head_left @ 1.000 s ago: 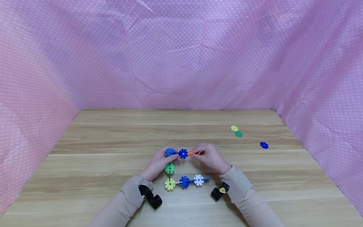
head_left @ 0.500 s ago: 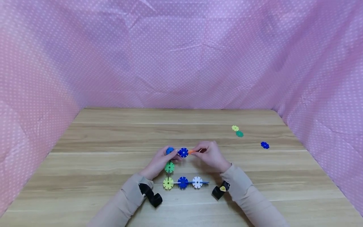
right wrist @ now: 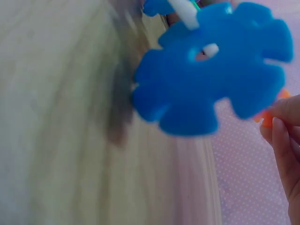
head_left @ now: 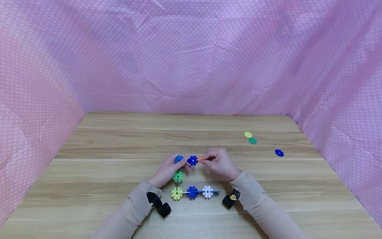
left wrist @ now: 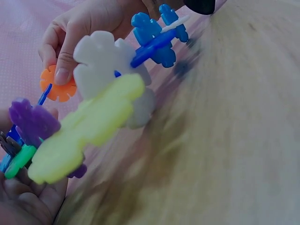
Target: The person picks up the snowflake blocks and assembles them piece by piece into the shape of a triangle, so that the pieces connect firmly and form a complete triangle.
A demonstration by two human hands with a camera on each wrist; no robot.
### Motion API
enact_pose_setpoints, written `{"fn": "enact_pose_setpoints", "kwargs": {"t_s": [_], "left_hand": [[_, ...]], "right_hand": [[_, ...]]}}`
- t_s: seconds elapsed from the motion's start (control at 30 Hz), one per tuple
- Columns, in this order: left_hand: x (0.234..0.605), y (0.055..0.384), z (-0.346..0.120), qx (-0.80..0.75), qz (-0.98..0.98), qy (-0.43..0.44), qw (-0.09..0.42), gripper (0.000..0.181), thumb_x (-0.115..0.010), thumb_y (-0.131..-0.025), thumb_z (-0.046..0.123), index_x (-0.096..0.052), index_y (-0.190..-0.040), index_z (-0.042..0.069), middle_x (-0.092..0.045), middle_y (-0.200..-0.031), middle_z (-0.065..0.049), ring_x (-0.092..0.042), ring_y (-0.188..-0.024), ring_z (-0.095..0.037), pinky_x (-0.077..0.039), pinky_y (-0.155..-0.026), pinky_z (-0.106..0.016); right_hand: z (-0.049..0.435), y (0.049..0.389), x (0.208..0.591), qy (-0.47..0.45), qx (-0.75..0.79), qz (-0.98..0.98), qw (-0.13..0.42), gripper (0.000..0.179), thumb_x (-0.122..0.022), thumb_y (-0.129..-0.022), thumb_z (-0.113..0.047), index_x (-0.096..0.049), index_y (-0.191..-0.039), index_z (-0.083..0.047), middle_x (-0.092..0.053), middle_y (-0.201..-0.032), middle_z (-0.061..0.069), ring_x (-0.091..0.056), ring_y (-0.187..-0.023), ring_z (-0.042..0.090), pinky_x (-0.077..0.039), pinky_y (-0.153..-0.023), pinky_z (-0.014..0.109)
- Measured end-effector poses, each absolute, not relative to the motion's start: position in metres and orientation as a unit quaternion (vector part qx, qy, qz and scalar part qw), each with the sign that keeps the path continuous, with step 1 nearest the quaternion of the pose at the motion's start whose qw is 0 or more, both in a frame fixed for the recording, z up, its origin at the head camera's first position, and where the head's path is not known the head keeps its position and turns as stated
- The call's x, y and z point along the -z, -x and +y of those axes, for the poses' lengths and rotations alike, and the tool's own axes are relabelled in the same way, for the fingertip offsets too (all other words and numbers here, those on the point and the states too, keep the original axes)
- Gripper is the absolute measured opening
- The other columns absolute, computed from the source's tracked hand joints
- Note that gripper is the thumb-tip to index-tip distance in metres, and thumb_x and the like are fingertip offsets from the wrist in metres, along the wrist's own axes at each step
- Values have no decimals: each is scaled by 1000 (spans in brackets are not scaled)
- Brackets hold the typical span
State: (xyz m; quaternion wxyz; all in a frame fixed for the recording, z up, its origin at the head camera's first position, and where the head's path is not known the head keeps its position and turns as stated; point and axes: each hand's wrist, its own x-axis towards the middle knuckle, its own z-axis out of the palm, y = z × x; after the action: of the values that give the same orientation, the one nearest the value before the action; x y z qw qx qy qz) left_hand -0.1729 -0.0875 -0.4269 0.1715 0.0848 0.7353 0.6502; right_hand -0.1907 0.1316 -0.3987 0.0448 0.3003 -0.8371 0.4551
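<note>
Item, right hand (head_left: 222, 164): thumb and fingers narrowed in a pinch on one orange disc (left wrist: 62, 93), its edge against the right side of the upper dark blue disc (head_left: 192, 160); whether slotted in, I cannot tell. Item, left hand (head_left: 167, 171): fingers curled about the upper left corner of a chain of notched discs (head_left: 178, 179), my thumb between the mid-blue disc (head_left: 178, 158) and the upper dark blue one. Chain, down from that corner: one green disc (head_left: 178, 176), then one yellow-green disc (head_left: 176, 193). Lower row, running right: a lower dark blue disc (head_left: 192, 192), a white disc (head_left: 208, 192), a blue disc seen edge-on (head_left: 216, 192). One purple disc (left wrist: 33, 123), close by my left hand. Loose, well apart at far right: one pale yellow disc (head_left: 248, 134), one darker green disc (head_left: 252, 141) just beside it, one dark blue disc (head_left: 279, 153) nearer me. Ground: wood-grain table (head_left: 119, 139). Surround: pink dotted cloth (head_left: 191, 66).
</note>
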Motion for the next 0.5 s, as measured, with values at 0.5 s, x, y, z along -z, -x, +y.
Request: {"fn": "enact_pose_setpoints", "kwargs": {"t_s": [0.5], "left_hand": [[429, 174, -88, -654, 732, -85, 170, 36, -51, -97, 37, -57, -104, 2, -69, -90, -5, -65, -86, -16, -52, -82, -27]], "right_hand": [[132, 194, 407, -295, -468, -832, 44, 8, -76, -76, 1, -76, -80, -5, -69, -72, 5, -58, -61, 6, -51, -55, 21]]}}
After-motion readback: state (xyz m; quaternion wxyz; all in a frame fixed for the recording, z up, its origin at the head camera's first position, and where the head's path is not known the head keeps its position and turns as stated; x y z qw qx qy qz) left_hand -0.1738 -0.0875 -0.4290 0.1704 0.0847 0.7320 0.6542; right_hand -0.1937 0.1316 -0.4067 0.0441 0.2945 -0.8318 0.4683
